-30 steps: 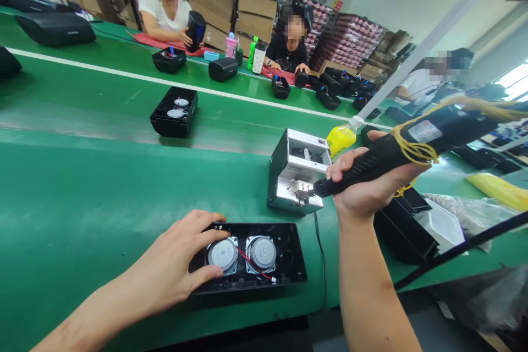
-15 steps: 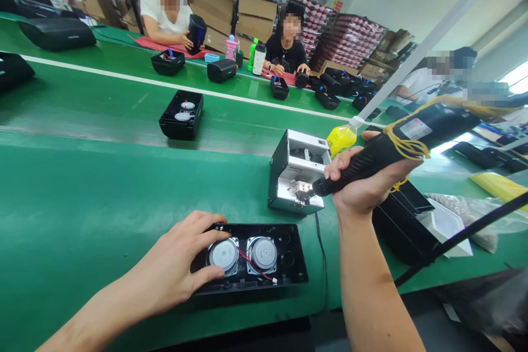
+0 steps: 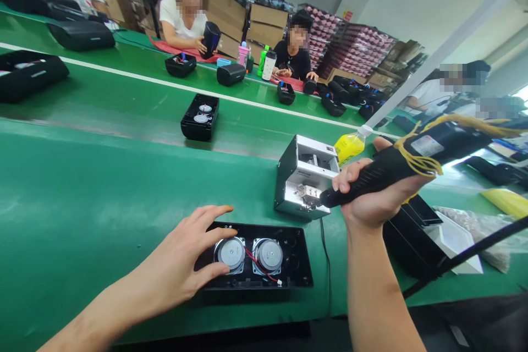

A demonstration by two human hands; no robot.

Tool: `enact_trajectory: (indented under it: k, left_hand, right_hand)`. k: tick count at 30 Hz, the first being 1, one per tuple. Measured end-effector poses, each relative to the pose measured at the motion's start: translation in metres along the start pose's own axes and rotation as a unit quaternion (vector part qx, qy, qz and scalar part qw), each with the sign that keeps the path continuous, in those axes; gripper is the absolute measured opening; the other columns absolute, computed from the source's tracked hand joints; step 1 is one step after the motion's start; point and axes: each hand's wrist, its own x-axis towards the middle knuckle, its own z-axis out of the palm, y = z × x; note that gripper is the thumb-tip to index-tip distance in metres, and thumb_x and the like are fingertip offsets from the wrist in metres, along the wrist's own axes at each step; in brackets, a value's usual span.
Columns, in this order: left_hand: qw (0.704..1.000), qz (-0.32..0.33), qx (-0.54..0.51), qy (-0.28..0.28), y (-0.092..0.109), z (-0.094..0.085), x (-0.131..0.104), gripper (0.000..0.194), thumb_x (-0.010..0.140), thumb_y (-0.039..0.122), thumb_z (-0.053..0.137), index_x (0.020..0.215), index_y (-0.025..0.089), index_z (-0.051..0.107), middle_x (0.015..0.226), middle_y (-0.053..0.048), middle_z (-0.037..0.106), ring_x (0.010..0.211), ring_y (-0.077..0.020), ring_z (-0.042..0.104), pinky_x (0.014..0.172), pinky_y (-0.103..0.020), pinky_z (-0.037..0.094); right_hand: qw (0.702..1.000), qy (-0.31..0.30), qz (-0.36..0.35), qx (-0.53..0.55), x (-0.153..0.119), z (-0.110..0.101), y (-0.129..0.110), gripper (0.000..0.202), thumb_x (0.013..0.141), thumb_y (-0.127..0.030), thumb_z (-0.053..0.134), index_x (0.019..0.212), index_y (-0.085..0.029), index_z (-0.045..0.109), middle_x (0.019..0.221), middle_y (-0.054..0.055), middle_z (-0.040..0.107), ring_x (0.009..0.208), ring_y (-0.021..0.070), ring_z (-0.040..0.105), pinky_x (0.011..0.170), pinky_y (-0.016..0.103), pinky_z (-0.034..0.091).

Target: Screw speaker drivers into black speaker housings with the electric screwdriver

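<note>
Two poses: left hand (image 3: 179,256), fingers wide, over housing (image 3: 297,257); right hand (image 3: 371,208) tight around screwdriver (image 3: 381,169).

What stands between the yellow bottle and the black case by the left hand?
In the head view, the silver machine stands between the yellow bottle and the black case, with green table showing between machine and case.

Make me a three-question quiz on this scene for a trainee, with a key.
1. True or false: the right hand grips the black tool.
2. How many round drivers show in the open black case by the left hand? A) one B) two C) three
3. Fill in the colour: the bottle nearest the silver machine looks mostly ____.

Key: 1. True. 2. B. 3. Yellow.
</note>
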Motion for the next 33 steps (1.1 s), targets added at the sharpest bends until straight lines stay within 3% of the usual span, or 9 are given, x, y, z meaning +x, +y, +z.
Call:
enact_trajectory:
  k: [3, 6, 10, 13, 16, 23, 28, 33]
  left_hand:
    - [0.999, 0.003, 0.033, 0.036, 0.003, 0.001, -0.021, 0.037, 0.102, 0.040, 0.062, 0.139, 0.040, 0.062, 0.170, 0.000, 0.037, 0.154, -0.0340, 0.039, 0.118, -0.060, 0.054]
    - [0.996, 0.017, 0.085, 0.038, 0.005, 0.007, -0.042, 0.047, 0.100, 0.043, 0.063, 0.146, 0.043, 0.056, 0.176, 0.002, 0.025, 0.158, -0.0368, 0.032, 0.115, -0.062, 0.056]
    - [0.994, 0.012, 0.094, 0.051, 0.011, 0.014, -0.054, 0.054, 0.099, 0.033, 0.065, 0.150, 0.042, 0.051, 0.180, 0.001, 0.005, 0.163, -0.0410, 0.017, 0.115, -0.070, 0.053]
    - [0.997, -0.010, 0.061, 0.040, 0.015, 0.016, -0.052, 0.058, 0.097, 0.027, 0.069, 0.150, 0.041, 0.050, 0.180, -0.001, -0.001, 0.165, -0.0400, 0.009, 0.119, -0.069, 0.049]
    - [0.999, -0.026, 0.031, 0.031, 0.019, 0.018, -0.049, 0.058, 0.094, 0.024, 0.072, 0.147, 0.037, 0.052, 0.180, -0.005, 0.000, 0.165, -0.0409, 0.009, 0.123, -0.069, 0.045]
    - [0.998, -0.036, 0.008, 0.058, 0.024, 0.025, -0.046, 0.054, 0.095, 0.015, 0.067, 0.145, 0.032, 0.054, 0.178, -0.013, 0.012, 0.159, -0.0418, 0.028, 0.122, -0.066, 0.046]
    - [0.996, -0.035, 0.004, 0.077, 0.025, 0.026, -0.044, 0.050, 0.095, 0.016, 0.068, 0.142, 0.030, 0.058, 0.176, -0.016, 0.019, 0.156, -0.0432, 0.033, 0.118, -0.065, 0.050]
    - [0.997, -0.039, 0.006, 0.066, 0.026, 0.024, -0.043, 0.051, 0.094, 0.017, 0.069, 0.143, 0.030, 0.059, 0.176, -0.017, 0.018, 0.156, -0.0437, 0.033, 0.119, -0.062, 0.049]
  right_hand:
    - [1.000, -0.015, 0.003, 0.016, -0.004, -0.001, -0.010, 0.084, 0.082, -0.095, 0.037, 0.116, -0.023, 0.064, 0.047, -0.008, 0.047, 0.030, 0.0123, 0.034, 0.028, 0.025, 0.029]
    - [0.998, -0.037, -0.002, 0.048, -0.008, 0.006, -0.025, 0.075, 0.085, -0.089, 0.042, 0.113, -0.024, 0.067, 0.046, -0.007, 0.048, 0.029, 0.0125, 0.033, 0.027, 0.026, 0.027]
    - [0.991, -0.094, 0.027, 0.092, -0.021, 0.032, -0.045, 0.063, 0.086, -0.080, 0.055, 0.116, -0.027, 0.071, 0.050, -0.008, 0.050, 0.032, 0.0105, 0.033, 0.029, 0.026, 0.028]
    - [0.984, -0.128, 0.048, 0.118, -0.034, 0.058, -0.052, 0.056, 0.092, -0.073, 0.053, 0.117, -0.027, 0.071, 0.052, -0.008, 0.050, 0.035, 0.0102, 0.035, 0.030, 0.027, 0.029]
    - [0.972, -0.171, 0.070, 0.143, -0.049, 0.084, -0.050, 0.054, 0.092, -0.073, 0.053, 0.117, -0.028, 0.069, 0.053, -0.009, 0.051, 0.034, 0.0112, 0.035, 0.029, 0.028, 0.031]
    - [0.949, -0.217, 0.166, 0.160, -0.074, 0.128, -0.037, 0.061, 0.082, -0.083, 0.059, 0.111, -0.030, 0.060, 0.049, -0.010, 0.056, 0.031, 0.0144, 0.041, 0.027, 0.028, 0.036]
    - [0.934, -0.239, 0.204, 0.171, -0.088, 0.137, -0.021, 0.061, 0.084, -0.082, 0.057, 0.111, -0.028, 0.064, 0.052, -0.008, 0.060, 0.035, 0.0152, 0.046, 0.031, 0.028, 0.039]
    - [0.936, -0.251, 0.160, 0.187, -0.094, 0.136, -0.001, 0.074, 0.085, -0.091, 0.042, 0.113, -0.027, 0.067, 0.054, -0.008, 0.058, 0.032, 0.0131, 0.043, 0.027, 0.027, 0.035]
